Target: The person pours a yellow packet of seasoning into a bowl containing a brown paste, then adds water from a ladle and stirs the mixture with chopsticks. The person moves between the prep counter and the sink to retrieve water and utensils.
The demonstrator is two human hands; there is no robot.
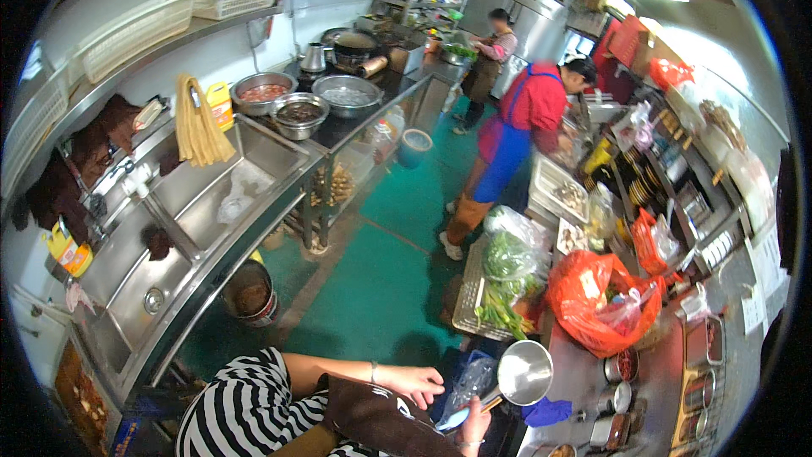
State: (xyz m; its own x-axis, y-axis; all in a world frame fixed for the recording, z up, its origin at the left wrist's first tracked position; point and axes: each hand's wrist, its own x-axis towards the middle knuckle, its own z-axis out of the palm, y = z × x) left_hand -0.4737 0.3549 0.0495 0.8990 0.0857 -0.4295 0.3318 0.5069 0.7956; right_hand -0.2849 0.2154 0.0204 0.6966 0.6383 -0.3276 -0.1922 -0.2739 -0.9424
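My right hand (474,426) is closed around the handle of a large round-bowled metal scoop (525,372), which has a light-blue grip end. The shiny bowl is held out beside the counter edge. My left hand (415,384) is held out in front of my brown apron (374,409), fingers loosely bent, with nothing seen in it. Close to both hands is a clear plastic bag (472,381) over a dark blue container, partly hidden by the scoop. A blue cloth (547,412) lies at the counter edge, just past the bowl.
Metal containers of ingredients (620,365) and a red plastic bag (602,298) stand on the counter (571,387). A crate (469,311) holds bagged greens. Across the green floor are steel sinks (209,209) and a bucket (250,292). One co-worker (507,133) stands at the counter, another (491,57) farther back.
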